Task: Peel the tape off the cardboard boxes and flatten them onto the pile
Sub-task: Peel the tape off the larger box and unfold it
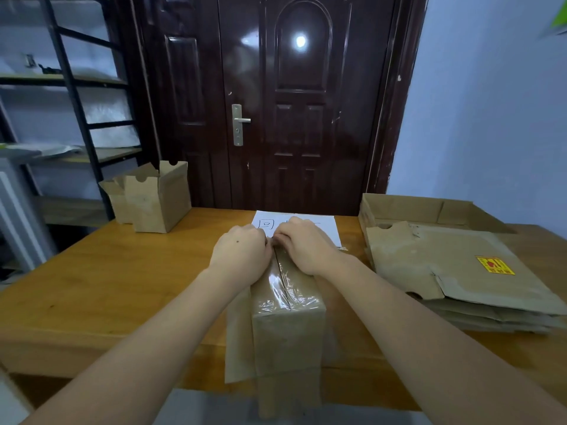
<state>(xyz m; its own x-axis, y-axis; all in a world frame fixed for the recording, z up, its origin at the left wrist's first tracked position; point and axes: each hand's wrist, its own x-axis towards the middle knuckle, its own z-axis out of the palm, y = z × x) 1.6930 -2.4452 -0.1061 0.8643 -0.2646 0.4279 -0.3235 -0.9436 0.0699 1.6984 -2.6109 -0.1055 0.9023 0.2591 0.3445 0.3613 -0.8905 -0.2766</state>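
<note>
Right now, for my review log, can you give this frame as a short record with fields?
setting: wooden table facing a dark door
taped box: centre, clear tape along its top seam
left hand: fingers curled at the far end of the seam
right hand: same spot, beside it
flattened pile: right side
open boxes: far left, upright
paper sheet: behind the hands

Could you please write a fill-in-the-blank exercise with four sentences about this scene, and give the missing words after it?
1. Both hands, left hand and right hand, work at the far end of the clear ____ on the brown cardboard box.
2. The pile of flattened cardboard carries a ____ sticker.
3. The open-topped cardboard boxes stand on the table's far ____ corner.
4. The white paper sheet lies in front of the dark ____.

Missing words: tape; yellow; left; door
</note>
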